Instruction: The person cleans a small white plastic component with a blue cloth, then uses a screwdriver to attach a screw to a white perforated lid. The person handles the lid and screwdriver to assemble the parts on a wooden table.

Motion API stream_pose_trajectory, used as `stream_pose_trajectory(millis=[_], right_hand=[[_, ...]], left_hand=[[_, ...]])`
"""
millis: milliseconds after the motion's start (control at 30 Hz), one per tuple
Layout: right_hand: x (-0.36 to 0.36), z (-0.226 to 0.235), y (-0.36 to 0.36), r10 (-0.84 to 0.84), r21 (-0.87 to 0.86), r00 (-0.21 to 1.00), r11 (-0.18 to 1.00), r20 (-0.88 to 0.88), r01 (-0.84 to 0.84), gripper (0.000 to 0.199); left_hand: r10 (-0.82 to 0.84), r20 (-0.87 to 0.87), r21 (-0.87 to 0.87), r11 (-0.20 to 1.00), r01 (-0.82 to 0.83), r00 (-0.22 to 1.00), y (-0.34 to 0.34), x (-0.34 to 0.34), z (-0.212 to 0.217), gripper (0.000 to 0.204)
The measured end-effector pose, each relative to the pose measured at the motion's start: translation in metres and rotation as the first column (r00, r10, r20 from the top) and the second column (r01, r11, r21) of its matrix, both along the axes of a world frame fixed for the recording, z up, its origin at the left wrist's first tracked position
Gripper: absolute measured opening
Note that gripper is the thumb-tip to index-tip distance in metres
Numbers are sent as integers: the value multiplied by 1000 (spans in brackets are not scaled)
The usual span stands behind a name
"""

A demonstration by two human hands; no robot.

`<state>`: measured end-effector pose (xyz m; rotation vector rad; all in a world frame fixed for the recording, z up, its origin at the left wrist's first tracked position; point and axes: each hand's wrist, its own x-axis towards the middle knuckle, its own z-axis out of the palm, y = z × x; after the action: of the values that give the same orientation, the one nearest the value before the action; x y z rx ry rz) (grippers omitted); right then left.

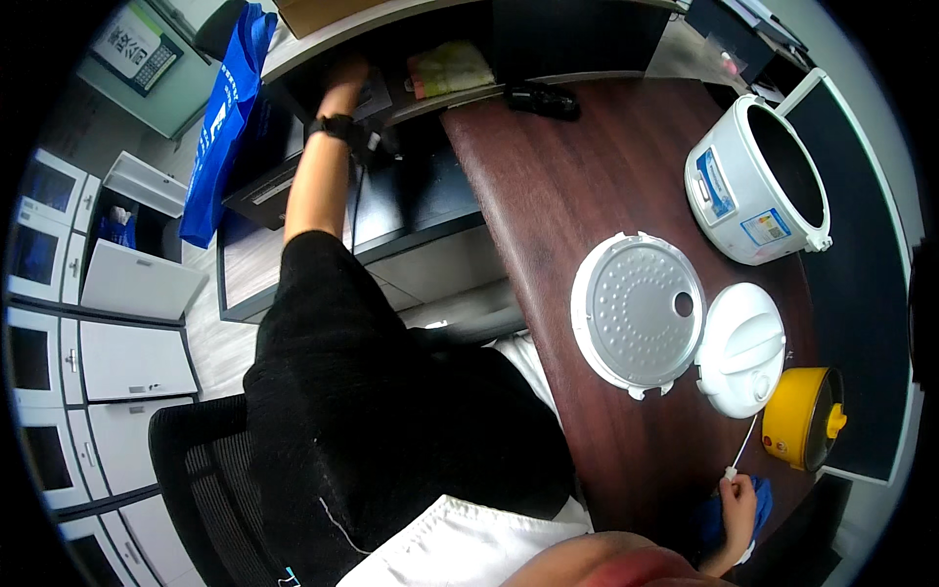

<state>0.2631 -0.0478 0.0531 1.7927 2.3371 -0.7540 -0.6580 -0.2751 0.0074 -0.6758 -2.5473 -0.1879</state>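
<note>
My left arm, with a black wristwatch, stretches up and away to the left; its hand [347, 70] is inside the dark shelf opening [425, 59], fingers lost in shadow. At the lower right my right hand [738, 509] is closed around the white end of a thin, light rod [745, 442], possibly a screwdriver. Blue cloth [763, 501] lies around that hand. Beyond the rod's tip is a white rice cooker lid [745, 352], touching a round, dimpled grey inner lid panel [638, 311]. Farther back, the white rice cooker body [722, 196] stands uncovered.
A small yellow electric pot [787, 416] stands by the right edge of the brown desk [548, 196]. A black object [543, 101] lies at its far edge, near a yellowish cloth [450, 68] on the shelf. A blue bag [227, 127] hangs at far left, before white cabinets [132, 357].
</note>
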Motion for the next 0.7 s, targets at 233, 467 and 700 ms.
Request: stream_pose_trajectory(millis=[233,467,700], right_hand=[[-1,2,-8,-34,-27,999,999,-4,34,20],[-3,5,-12,-79,-30,997,996,1,79,19],[-9,-9,8,-46,-75,998,996,-36,44,17]], left_hand=[[-81,-76,-160,985,68,994,-2,-66,-4,43],[-275,-22,53,960,276,961,-3,-84,-33,41],[5,-27,29,1000,-4,1000,-69,-130,-29,46]])
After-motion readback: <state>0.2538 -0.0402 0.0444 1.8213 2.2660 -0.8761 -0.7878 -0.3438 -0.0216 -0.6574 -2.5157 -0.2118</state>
